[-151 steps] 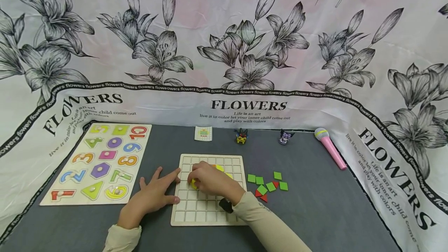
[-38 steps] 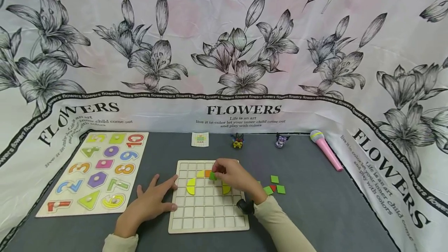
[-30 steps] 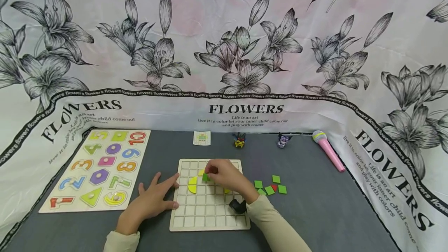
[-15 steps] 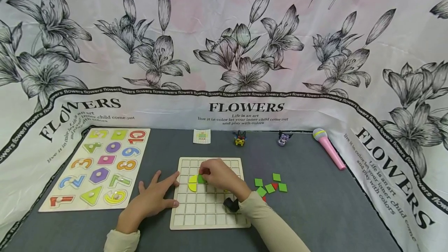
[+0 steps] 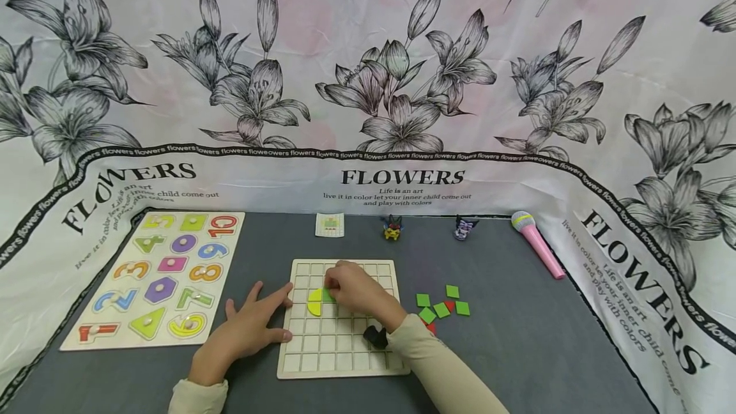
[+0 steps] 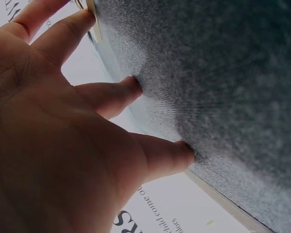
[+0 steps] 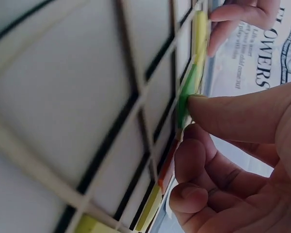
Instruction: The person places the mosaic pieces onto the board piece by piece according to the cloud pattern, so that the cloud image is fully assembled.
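A wooden grid board (image 5: 301, 360) lies on the dark grey cloth. My left hand (image 5: 244, 331) is spread at its left side, some fingertips (image 6: 88, 18) at the board's edge and others on the cloth. My right hand (image 5: 359, 289) reaches over the board and holds a green square tile (image 5: 327, 296) with the thumb (image 7: 208, 109) on it, low in a cell beside two yellow rounded pieces (image 5: 314, 306). In the right wrist view an orange-red piece (image 7: 169, 165) and another yellow piece (image 7: 149, 208) sit farther along the board.
Several green squares (image 5: 441, 310) and red triangles (image 5: 450, 305) lie right of the board. A number puzzle (image 5: 135, 312) is at the left. Along the back stand a pattern card (image 5: 330, 225), two small figures (image 5: 393, 229) (image 5: 463, 229) and a pink toy microphone (image 5: 540, 248).
My right hand, earlier at the yellow piece on the left, has since brought a green square tile leftward across the board, down next to the yellow pieces. The left hand stays put.
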Available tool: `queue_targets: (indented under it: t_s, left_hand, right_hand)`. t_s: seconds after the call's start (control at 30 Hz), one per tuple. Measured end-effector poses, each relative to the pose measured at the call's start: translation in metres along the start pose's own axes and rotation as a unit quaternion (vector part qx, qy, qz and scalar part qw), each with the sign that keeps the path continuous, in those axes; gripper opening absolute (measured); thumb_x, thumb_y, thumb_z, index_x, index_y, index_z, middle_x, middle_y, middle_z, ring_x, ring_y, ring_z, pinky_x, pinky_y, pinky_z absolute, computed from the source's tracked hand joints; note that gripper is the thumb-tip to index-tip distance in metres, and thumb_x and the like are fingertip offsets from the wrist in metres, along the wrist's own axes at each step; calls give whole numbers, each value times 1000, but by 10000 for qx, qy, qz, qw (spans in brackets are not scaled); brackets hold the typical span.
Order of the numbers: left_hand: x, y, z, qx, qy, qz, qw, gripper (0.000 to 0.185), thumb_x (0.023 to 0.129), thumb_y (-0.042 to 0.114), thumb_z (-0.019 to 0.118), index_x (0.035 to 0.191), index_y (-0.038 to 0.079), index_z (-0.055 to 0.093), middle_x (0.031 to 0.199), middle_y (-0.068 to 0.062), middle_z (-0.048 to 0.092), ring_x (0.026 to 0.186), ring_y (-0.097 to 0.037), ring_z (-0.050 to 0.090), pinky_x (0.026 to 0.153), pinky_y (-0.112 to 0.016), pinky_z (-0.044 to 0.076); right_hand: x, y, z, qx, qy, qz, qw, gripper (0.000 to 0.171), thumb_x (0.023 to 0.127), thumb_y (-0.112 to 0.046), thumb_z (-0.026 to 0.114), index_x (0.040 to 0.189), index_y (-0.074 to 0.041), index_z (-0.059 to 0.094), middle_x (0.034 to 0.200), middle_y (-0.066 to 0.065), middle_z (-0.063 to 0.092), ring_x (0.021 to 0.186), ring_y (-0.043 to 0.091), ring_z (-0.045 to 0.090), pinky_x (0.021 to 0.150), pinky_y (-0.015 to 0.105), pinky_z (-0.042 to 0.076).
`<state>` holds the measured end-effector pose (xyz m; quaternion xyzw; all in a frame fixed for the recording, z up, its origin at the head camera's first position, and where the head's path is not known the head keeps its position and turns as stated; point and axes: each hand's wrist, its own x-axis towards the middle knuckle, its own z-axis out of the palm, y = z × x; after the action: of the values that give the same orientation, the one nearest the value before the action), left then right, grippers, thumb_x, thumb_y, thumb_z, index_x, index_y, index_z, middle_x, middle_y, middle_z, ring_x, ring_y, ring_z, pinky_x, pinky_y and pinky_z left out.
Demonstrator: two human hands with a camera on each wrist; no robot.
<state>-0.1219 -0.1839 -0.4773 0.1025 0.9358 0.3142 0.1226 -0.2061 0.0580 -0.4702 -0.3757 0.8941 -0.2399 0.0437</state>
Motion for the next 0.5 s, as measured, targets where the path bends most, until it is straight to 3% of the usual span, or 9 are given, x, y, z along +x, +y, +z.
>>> queue_targets:
  t_s: [0.17, 0.5]
  left_hand:
    - [1, 1, 0, 38, 22, 45, 10000, 87, 86, 24, 91, 161, 10, 49, 143, -7, 66, 156, -59, 12, 105, -92, -3]
    - [2, 1, 0, 22, -65, -48, 10000, 91, 85, 26, 92, 163, 10, 46, 142, -5, 67, 157, -59, 10, 104, -92, -4]
  right_hand:
    - [-4, 0, -2, -237, 58, -4, 9997, 11, 95, 4, 75, 94, -7, 75, 88, 3, 69, 81, 13, 61, 74, 27, 53]
    - [-33, 11, -17, 307, 405, 36, 9987, 7, 98, 0, 74, 96, -5, 77, 86, 1, 66, 75, 12, 58, 70, 29, 51]
